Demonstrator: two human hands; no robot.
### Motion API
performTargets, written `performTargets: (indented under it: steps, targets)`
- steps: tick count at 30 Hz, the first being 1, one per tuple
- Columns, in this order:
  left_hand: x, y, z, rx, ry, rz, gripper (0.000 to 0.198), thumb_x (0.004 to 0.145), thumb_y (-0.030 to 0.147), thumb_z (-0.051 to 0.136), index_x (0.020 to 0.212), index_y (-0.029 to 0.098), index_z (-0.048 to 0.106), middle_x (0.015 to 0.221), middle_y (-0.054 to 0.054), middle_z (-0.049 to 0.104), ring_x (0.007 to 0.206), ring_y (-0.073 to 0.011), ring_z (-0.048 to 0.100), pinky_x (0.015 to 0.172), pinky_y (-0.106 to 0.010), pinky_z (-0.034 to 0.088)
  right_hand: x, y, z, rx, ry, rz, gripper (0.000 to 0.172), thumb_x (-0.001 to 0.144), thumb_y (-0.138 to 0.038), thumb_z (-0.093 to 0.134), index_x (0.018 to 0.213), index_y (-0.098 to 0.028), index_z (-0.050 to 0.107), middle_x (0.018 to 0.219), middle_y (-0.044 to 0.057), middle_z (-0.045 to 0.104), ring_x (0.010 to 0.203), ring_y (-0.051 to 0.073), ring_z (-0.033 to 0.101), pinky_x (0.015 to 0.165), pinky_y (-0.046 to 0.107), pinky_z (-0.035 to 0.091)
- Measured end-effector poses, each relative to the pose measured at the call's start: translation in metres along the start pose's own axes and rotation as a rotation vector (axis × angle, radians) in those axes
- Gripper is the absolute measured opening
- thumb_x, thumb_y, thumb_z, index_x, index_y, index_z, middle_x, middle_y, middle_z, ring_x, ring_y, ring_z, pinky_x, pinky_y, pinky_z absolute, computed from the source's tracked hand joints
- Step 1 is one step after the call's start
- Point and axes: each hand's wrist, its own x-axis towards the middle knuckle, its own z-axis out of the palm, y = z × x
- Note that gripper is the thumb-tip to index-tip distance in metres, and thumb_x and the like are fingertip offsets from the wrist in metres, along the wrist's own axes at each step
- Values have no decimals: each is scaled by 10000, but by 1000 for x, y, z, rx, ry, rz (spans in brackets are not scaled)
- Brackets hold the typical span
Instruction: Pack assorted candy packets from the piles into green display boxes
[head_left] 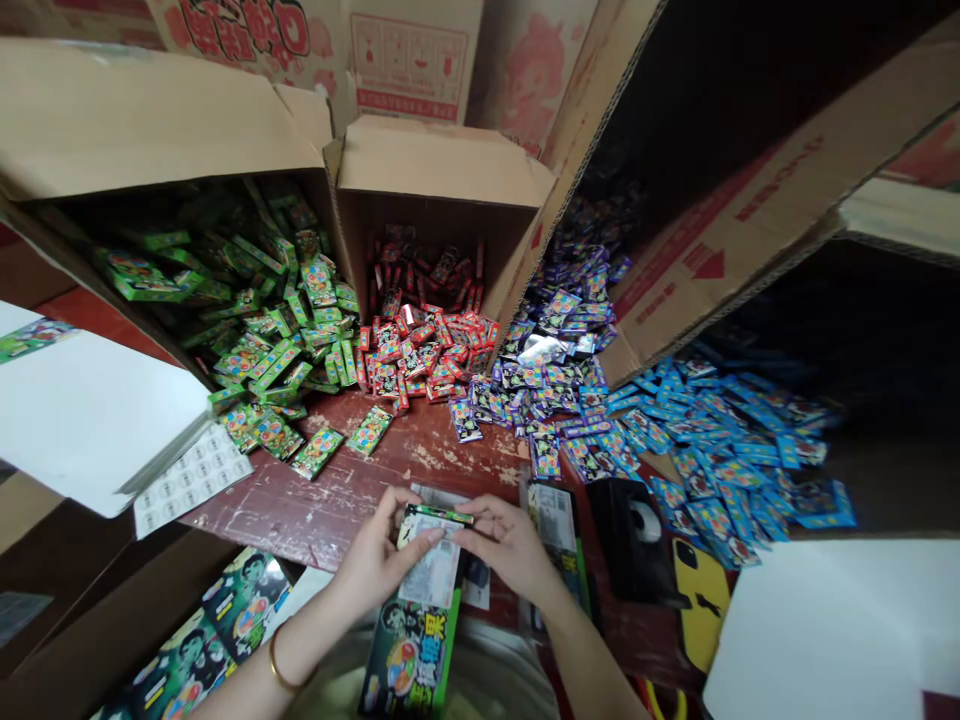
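Observation:
My left hand (382, 550) and my right hand (506, 548) are together near the table's front edge, fingers closed around the two ends of a small green candy box (439, 514) seen edge-on. Under them is a larger dark green candy carton (405, 655), with a pale printed panel at its upper end. My left thumb lies over that panel. Just beyond my hands, several loose green candy boxes (318, 453) lie on the red table (420, 450). A gold bangle circles my left wrist.
Open cardboard cartons (442, 160) spill piles of green (262, 350), red (420, 350), purple (555, 370) and blue (735, 450) candy packs. At right are a black tape dispenser (626, 540) and a yellow phone case (701, 600). A sticker sheet (191, 480) lies left.

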Motion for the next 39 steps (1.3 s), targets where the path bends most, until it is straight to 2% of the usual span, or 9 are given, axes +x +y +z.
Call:
performTargets:
  steps: [10,14,18,21,24,30,33,35,39]
  targets:
    - [1,1,-2,107,-90,-10,298,846,392,607,1042,231,451,843,10,571,824,-180,569,720,-275,450,-11,11,12,43,127,-117,381,707,-420,768,824,-239,454,701,-38,602,628,128,606,589,238,474]
    - [1,2,2,-22,-55,24,434,826,349,647,1145,257,369,1013,-30,616,953,-206,605,793,-303,484,-10,12,11,74,128,-121,443,675,-428,789,793,-253,400,706,-51,591,624,130,603,596,241,481]
    - [-4,-3,11,-185,-21,-18,560,836,323,650,1225,281,249,1030,-44,658,899,-202,655,789,-337,520,-7,11,5,87,88,-106,463,661,-418,800,765,-249,382,745,-34,622,668,143,627,639,263,497]
    - [-9,-8,17,-153,66,12,553,867,328,605,1275,274,235,1141,-78,629,1011,-209,632,877,-356,495,-6,10,2,39,82,-101,424,674,-395,797,751,-236,411,691,-43,602,624,124,595,601,236,466]
    - [-12,-10,18,-40,104,62,463,894,326,550,1280,257,305,1302,-100,527,1178,-213,536,990,-358,419,-6,11,3,16,73,-111,403,679,-380,796,746,-229,428,635,-60,552,582,107,550,566,218,435]
    - [-10,-10,13,57,34,20,307,901,357,534,1155,252,398,991,-32,596,937,-197,585,808,-307,472,-9,9,8,-62,162,-173,346,701,-417,762,798,-228,490,723,-30,569,540,93,503,507,210,413]
    - [-11,-11,11,74,21,8,296,899,370,536,1137,250,408,951,-25,582,889,-193,577,754,-290,471,-11,11,10,-105,174,-201,280,732,-389,743,789,-220,528,699,-25,573,539,95,506,506,207,424]
    - [-12,-12,10,73,28,3,296,890,372,551,1121,245,418,933,-22,577,858,-189,575,719,-277,470,-13,14,13,-83,185,-211,263,740,-388,738,811,-219,549,727,-7,602,603,121,569,558,222,475]
    - [-10,-17,8,10,57,-12,268,889,372,552,1099,237,456,885,-15,584,786,-179,577,655,-258,469,-17,21,31,-25,298,-260,321,797,-414,679,1037,-222,588,956,76,684,898,211,661,780,307,542]
